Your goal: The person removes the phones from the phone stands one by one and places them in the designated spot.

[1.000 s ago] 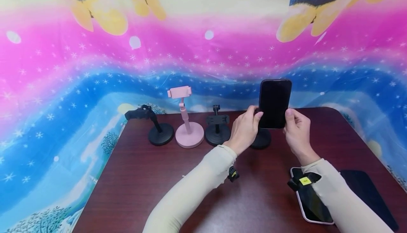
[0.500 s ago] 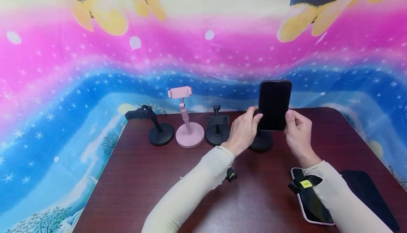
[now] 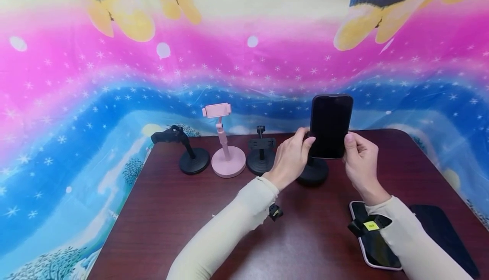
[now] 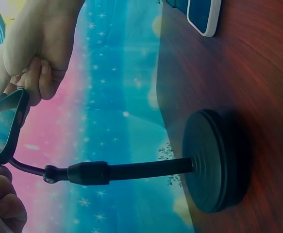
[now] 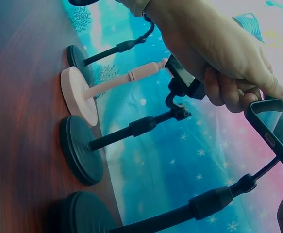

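- Near the far left corner of the counter [image 3: 183,229], a black phone stand [image 3: 194,161] rests on its round base, clamp head turned out to the left.
- Just beside it, the pink phone stand [image 3: 228,161] stands taller, cradle facing front; the row along the far edge probably keeps each one separate and within reach.
- Next comes a second black stand [image 3: 261,164], its clamp lower and facing the person.
- The left hand [image 3: 289,158] pinches the left edge of the black smartphone [image 3: 331,126], thumb in front, fingers curled behind.
- The fourth stand [image 3: 313,174] ends the row, its thin neck reaching up behind the phone; whether a clamp grips there is hidden.
- The black smartphone is upright, well above the counter near its far edge, screen toward the person, perhaps so its back faces the stand's head.
- The right hand [image 3: 362,161] pinches the opposite edge, thumb at the rim, fingers curled; one hand per side likely prevents twisting.
- Toward the near right corner, a white-framed phone [image 3: 376,246] and a dark flat slab [image 3: 439,229] lie flat, presumably leaving the hands room.
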The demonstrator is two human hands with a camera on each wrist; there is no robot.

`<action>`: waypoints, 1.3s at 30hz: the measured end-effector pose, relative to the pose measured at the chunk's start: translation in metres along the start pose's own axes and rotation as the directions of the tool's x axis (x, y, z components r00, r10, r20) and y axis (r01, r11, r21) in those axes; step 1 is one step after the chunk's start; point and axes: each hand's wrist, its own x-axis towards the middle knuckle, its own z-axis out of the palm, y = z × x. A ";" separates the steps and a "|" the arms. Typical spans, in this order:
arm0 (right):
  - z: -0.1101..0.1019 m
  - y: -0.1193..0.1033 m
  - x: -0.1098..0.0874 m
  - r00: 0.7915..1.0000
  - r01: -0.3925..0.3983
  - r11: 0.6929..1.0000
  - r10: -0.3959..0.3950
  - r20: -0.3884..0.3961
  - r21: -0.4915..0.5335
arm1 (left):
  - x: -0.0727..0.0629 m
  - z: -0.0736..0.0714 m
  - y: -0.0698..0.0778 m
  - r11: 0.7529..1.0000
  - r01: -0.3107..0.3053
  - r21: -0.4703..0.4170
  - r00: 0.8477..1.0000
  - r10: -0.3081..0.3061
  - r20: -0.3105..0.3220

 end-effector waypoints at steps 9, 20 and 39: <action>0.004 -0.017 -0.007 1.000 0.006 1.000 -0.006 0.007 -0.001 | -0.008 -0.011 0.009 0.999 -0.029 -0.040 1.000 0.029 -0.006; 0.009 -0.035 -0.014 0.997 0.062 0.997 -0.060 0.051 -0.036 | -0.020 -0.027 0.016 0.988 -0.070 -0.135 0.997 0.067 -0.025; 0.029 -0.047 -0.029 0.998 -0.013 1.000 0.012 0.054 0.012 | -0.038 -0.048 0.015 0.983 -0.065 -0.174 0.996 0.055 -0.064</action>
